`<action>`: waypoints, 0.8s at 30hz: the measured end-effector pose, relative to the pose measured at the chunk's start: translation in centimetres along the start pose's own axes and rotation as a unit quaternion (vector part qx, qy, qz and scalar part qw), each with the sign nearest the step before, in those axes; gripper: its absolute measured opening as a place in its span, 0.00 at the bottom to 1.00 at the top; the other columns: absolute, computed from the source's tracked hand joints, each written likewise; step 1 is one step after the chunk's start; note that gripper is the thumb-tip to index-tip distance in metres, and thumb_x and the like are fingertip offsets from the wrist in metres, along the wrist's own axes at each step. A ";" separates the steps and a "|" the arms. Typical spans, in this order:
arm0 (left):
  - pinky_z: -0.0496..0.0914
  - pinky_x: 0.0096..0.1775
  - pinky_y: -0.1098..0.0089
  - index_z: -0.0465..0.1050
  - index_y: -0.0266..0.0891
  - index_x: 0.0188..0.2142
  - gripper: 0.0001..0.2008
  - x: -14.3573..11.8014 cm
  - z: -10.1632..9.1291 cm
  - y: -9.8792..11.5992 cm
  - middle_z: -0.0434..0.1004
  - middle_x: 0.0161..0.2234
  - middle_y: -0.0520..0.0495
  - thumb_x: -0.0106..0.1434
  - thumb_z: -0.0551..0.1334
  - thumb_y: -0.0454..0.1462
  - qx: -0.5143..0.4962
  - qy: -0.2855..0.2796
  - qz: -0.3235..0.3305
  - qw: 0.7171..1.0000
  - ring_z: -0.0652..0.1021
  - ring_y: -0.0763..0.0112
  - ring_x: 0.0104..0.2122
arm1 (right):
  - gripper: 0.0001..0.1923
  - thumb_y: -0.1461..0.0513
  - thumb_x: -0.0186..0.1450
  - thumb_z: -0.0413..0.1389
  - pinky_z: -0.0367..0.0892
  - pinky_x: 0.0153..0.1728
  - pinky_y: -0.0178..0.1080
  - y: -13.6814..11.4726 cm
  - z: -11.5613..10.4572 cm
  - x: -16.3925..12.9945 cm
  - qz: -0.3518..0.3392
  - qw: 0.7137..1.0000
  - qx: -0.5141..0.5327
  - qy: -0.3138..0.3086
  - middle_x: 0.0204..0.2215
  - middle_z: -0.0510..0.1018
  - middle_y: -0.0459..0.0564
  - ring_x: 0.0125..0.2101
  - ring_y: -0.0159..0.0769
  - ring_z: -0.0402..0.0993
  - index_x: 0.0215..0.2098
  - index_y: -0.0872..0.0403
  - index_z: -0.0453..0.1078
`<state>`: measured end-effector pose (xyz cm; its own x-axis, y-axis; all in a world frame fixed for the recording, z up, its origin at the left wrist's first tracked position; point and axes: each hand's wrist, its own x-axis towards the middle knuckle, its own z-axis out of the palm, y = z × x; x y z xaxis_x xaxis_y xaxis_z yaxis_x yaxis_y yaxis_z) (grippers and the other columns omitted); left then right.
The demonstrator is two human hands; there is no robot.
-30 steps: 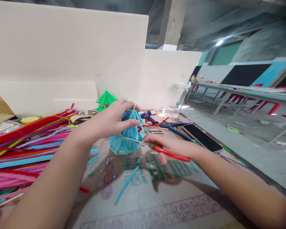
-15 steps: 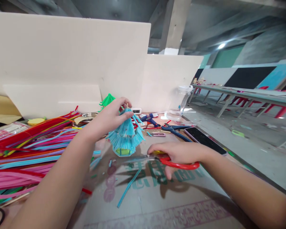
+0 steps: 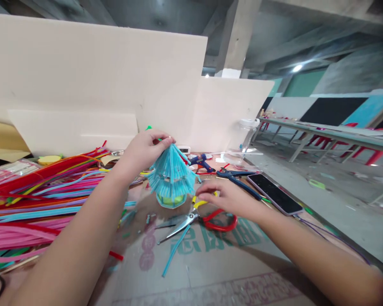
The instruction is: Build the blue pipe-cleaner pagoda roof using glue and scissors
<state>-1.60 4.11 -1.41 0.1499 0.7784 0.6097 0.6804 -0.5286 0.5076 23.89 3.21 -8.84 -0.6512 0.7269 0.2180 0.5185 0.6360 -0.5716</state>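
My left hand (image 3: 151, 148) pinches the pointed top of a small blue pavilion model (image 3: 172, 174) made of fuzzy pipe cleaners, with tiered roofs over a yellow-green base. It stands upright on the table. My right hand (image 3: 225, 196) is apart from the model, fingers loosely bent and spread, holding nothing. Just below that hand lie scissors (image 3: 193, 215) with one red and one yellow handle, their blades parted. A cut blue pipe cleaner (image 3: 175, 251) lies in front of the blades.
Many coloured pipe cleaners (image 3: 44, 204) are heaped at left. Behind are a glue gun (image 3: 201, 162), blue-handled pliers (image 3: 239, 178), a clear jug (image 3: 244, 140) and white boards (image 3: 95, 76). A phone (image 3: 274, 194) with a cable lies near the table's right edge.
My right hand has let go of the scissors, which now rest on the table. The blue model has tilted or turned slightly under my left hand, its roof strands hanging closer together.
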 end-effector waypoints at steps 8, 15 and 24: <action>0.69 0.36 0.70 0.79 0.37 0.38 0.13 -0.6 1.2 2.1 0.78 0.37 0.46 0.66 0.56 0.41 0.011 0.104 0.098 0.990 0.76 0.68 0.36 | 0.22 0.49 0.59 0.63 0.63 0.21 0.30 -2.8 2.2 0.1 0.134 0.867 0.466 0.120 0.14 0.70 0.40 0.16 0.25 0.64 0.42 0.57 0.75; 0.70 0.39 0.69 0.79 0.40 0.38 0.12 -1.2 2.2 3.4 0.77 0.36 0.47 0.67 0.57 0.40 0.020 0.113 0.139 0.984 0.76 0.68 0.37 | 0.19 0.49 0.57 0.65 0.64 0.18 0.30 -3.6 3.2 0.2 0.126 0.812 0.557 0.116 0.12 0.71 0.40 0.13 0.25 0.64 0.25 0.56 0.69; 0.70 0.40 0.68 0.79 0.39 0.37 0.13 -1.1 2.6 3.0 0.78 0.36 0.47 0.67 0.56 0.39 0.038 0.104 0.137 0.984 0.76 0.67 0.37 | 0.17 0.52 0.54 0.66 0.61 0.16 0.29 -3.8 4.4 0.4 0.141 0.801 0.561 0.155 0.12 0.70 0.37 0.11 0.24 0.60 0.33 0.55 0.70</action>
<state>2.14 2.56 -2.12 0.1902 0.5195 0.8330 0.6883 -0.6756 0.2642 19.19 -0.05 -10.09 -0.3376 0.9404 0.0409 -0.3165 -0.0724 -0.9458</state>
